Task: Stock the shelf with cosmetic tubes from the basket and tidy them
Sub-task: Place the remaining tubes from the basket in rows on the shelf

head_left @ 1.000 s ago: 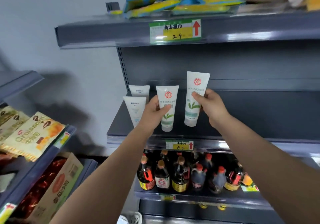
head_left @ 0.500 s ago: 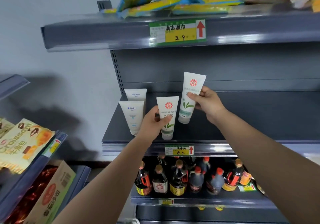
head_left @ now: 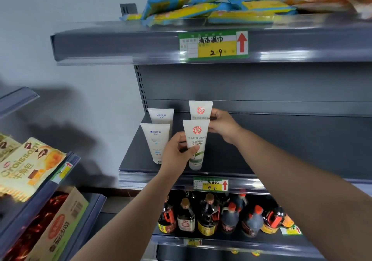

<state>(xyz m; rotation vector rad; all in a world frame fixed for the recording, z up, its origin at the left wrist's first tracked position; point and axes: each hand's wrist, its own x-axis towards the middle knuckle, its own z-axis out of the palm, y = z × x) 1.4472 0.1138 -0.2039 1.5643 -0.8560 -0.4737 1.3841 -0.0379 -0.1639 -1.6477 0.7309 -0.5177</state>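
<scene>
I see left hand (head_left: 177, 150) pinching front tube (head_left: 195, 142) (cap down on shelf (head_left: 261, 160)); right hand (head_left: 222, 126) gripping rear tube (head_left: 200, 110) directly behind.

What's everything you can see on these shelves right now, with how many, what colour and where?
Red-logo tubes: two, white, middle shelf, one behind the other, both held.
Blue-logo tubes: two, white, standing left of those, one behind the other.
Middle shelf: one, dark grey.
Price tags: several, green and yellow with red arrows, on shelf edges.
Snack packets: several, blue and yellow, top shelf.
Sauce bottles: many, dark, lower shelf.
Croissant packs: a few, yellow, left rack.
Carton: one, brown, lower left rack.
Left hand: grips front tube.
Right hand: holds rear tube.
</scene>
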